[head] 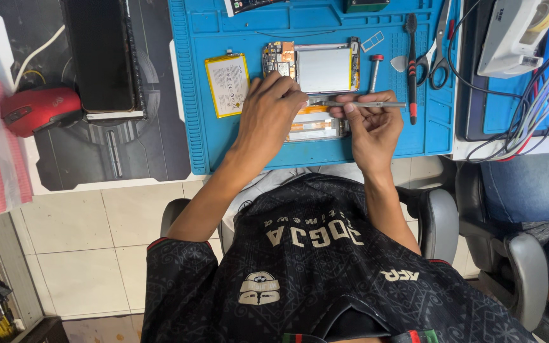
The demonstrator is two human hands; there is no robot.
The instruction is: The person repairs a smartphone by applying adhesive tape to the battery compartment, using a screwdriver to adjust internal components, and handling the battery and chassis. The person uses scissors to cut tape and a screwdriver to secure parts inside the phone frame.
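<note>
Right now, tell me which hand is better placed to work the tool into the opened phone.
Right. The right hand grips the slim metal tool, its tip lying at the opened phone. The left hand rests flat on the phone, steadying it.

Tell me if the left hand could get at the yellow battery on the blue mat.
Probably yes. The left hand rests on the opened phone, and the yellow battery lies flat on the blue mat just beside it, with nothing between them.

Opened phone on mat; battery left; screwdriver, scissors right.
</note>
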